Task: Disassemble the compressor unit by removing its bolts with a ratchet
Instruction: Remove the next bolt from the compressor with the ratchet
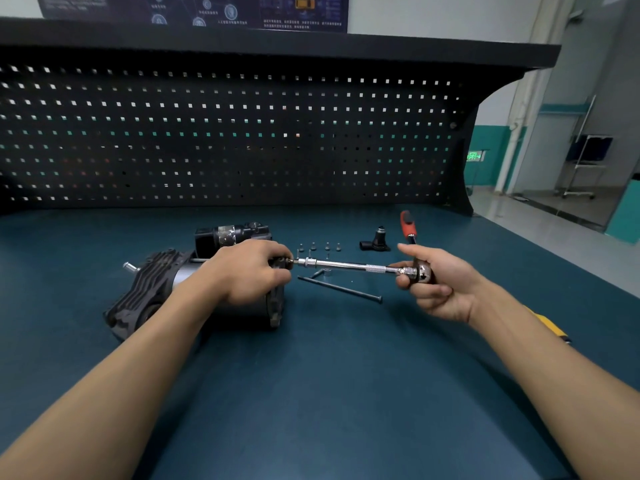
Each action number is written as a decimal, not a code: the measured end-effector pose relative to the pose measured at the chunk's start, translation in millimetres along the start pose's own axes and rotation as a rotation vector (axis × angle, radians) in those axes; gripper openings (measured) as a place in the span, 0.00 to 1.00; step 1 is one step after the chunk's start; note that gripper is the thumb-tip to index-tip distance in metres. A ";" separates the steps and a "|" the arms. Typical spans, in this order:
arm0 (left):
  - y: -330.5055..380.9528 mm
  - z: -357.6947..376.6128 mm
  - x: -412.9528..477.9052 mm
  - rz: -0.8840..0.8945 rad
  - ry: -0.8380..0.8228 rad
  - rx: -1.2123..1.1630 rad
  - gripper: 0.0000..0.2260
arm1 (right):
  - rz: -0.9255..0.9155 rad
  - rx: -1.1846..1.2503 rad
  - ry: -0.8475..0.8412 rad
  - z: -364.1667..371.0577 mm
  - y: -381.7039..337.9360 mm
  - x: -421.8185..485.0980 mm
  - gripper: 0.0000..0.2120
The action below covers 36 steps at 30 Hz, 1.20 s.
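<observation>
Compressor unit (pixel 162 292) lies on its side, bench (pixel 311 393) left, long axis L-R, bolt end facing R. My L hand (pixel 249 271) curls over that end. Ratchet (pixel 375 269) ext runs level to my R hand (pixel 440 285), which grips the head, red handle pointing away. Long bolt (pixel 341 289) lies loose beneath, small bolts (pixel 318 247) behind.

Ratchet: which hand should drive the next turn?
Right, likely. The right hand grips the ratchet at its head; the left hand holds the compressor where the extension tip meets it.

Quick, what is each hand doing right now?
Left hand: closed, gripping the end of the compressor unit.
Right hand: closed, holding the ratchet at its head.
</observation>
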<state>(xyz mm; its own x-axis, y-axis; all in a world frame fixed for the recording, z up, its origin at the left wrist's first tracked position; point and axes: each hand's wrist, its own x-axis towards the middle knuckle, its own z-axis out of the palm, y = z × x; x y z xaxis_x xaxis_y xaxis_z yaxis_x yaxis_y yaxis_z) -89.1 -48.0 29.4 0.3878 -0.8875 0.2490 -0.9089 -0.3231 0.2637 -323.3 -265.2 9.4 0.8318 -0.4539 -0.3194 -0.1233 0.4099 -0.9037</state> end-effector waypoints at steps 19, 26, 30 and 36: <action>4.7 -4.3 -1.8 -0.013 -0.085 0.000 0.21 | -0.913 -1.051 0.260 -9.4 11.1 6.8 0.09; 4.2 -2.9 -0.6 -0.010 -0.034 -0.004 0.22 | -0.889 -0.995 0.296 -13.1 13.7 14.4 0.04; 2.0 -2.6 0.7 -0.007 -0.045 -0.004 0.21 | -0.634 -0.744 0.293 -4.9 11.6 11.3 0.27; 2.1 -2.3 0.5 -0.006 -0.037 -0.004 0.21 | -0.178 -0.354 0.214 2.1 4.9 5.0 0.40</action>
<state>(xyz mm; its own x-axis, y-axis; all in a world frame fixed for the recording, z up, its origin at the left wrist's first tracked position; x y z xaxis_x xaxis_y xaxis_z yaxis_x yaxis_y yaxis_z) -90.4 -48.4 32.2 0.3871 -0.8970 0.2132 -0.9060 -0.3271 0.2685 -318.5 -263.8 3.9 0.7304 -0.6618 -0.1687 -0.1972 0.0321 -0.9798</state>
